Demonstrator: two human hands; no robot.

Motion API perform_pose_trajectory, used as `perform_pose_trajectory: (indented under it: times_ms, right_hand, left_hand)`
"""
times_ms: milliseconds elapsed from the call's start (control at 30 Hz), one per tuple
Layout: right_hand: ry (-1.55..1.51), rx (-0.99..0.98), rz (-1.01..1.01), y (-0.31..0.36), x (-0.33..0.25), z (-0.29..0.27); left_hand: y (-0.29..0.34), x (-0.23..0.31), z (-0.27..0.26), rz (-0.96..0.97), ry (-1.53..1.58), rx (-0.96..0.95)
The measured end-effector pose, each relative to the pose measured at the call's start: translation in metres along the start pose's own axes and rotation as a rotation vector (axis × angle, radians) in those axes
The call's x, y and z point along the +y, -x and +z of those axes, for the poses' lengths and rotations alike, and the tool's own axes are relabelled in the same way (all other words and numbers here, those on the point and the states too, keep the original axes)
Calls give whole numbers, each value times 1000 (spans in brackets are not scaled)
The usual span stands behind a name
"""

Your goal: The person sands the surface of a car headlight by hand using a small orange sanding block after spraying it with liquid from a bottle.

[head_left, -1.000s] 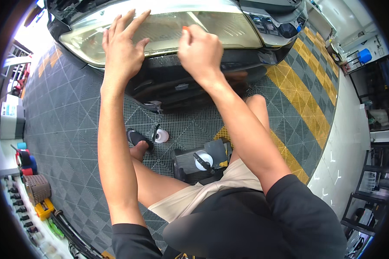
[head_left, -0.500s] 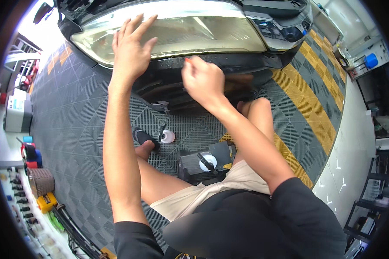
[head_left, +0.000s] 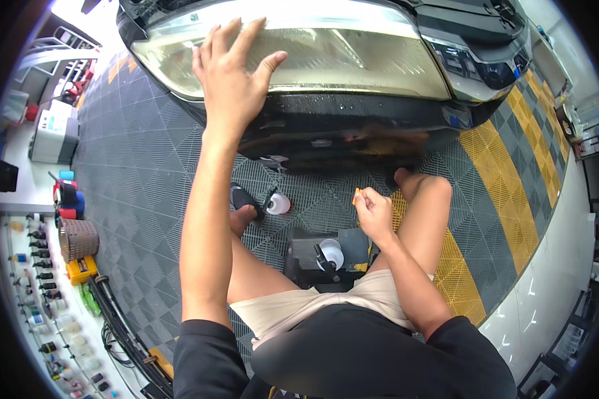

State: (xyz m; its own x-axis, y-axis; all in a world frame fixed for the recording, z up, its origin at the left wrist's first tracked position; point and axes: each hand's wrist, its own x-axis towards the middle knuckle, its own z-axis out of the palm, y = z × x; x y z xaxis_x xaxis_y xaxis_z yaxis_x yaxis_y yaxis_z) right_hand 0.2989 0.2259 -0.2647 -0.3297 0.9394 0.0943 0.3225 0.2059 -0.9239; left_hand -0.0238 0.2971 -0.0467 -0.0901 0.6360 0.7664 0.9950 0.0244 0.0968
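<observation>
A grey-and-yellow tiled floor (head_left: 133, 179) spreads beneath a black car (head_left: 373, 123). The car's yellowed headlight (head_left: 346, 63) lies across the top of the view, with droplets on the dark bodywork just below it. A dark box (head_left: 301, 251) sits between the person's knees. The left hand (head_left: 231, 83) lies over the headlight's left part, its grip wide, fingers spread. The right hand (head_left: 376, 214), well below the headlight, has a narrow grip holding a small orange piece (head_left: 357, 195) at the fingertips.
</observation>
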Motion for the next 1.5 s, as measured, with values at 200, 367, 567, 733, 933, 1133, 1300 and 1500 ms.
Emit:
perform_pose_trajectory:
  times_ms: [200, 367, 567, 733, 933, 1133, 1300, 1500]
  right_hand:
    - [10, -77, 84, -16, 8, -12]
    - [105, -170, 184, -13, 14, -9]
    - [124, -246, 176, -7, 22, 5]
    - [139, -196, 192, -12, 46, -10]
    - [199, -299, 266, -7, 34, -10]
    - [127, -344, 280, -1, 37, 10]
    - [199, -287, 291, 13, 51, -12]
    - [291, -304, 303, 6, 47, -5]
  left_hand:
    - [-3, 15, 0, -22, 29, -47]
    - [-5, 24, 2, -69, -21, -57]
    - [6, 3, -25, 0, 14, -159]
    - [96, 58, -62, -143, 133, -222]
    - [314, 87, -69, -526, 350, -1202]
    - [435, 32, 6, -1147, 177, -1486]
    - [418, 17, 52, -1229, -250, -1143]
    - [452, -50, 99, -1096, 53, -970]
